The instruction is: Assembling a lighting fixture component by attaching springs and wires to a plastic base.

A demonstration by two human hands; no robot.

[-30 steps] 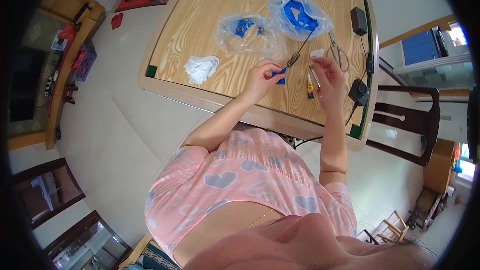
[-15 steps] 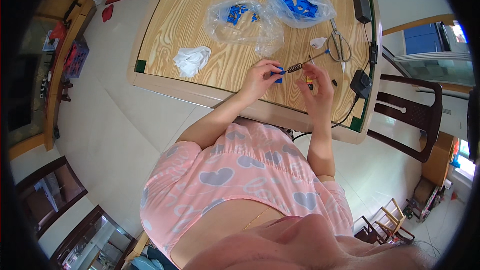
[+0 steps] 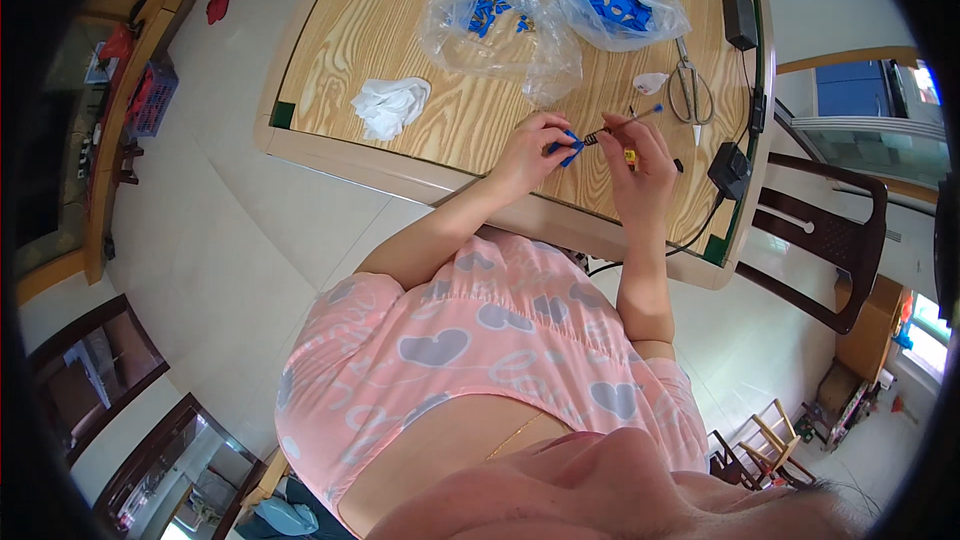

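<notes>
Spring sits between both curled hands.

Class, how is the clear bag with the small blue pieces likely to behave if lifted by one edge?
The clear bag would probably flop, since its film looks thin and wrinkled. It may feel light, as its contents fill only part of it. The small blue pieces would likely slide together, since they appear loose.

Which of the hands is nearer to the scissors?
Right. The right hand is just below and to the left of the scissors, not touching them; the left hand is farther left, holding a blue piece.
</notes>
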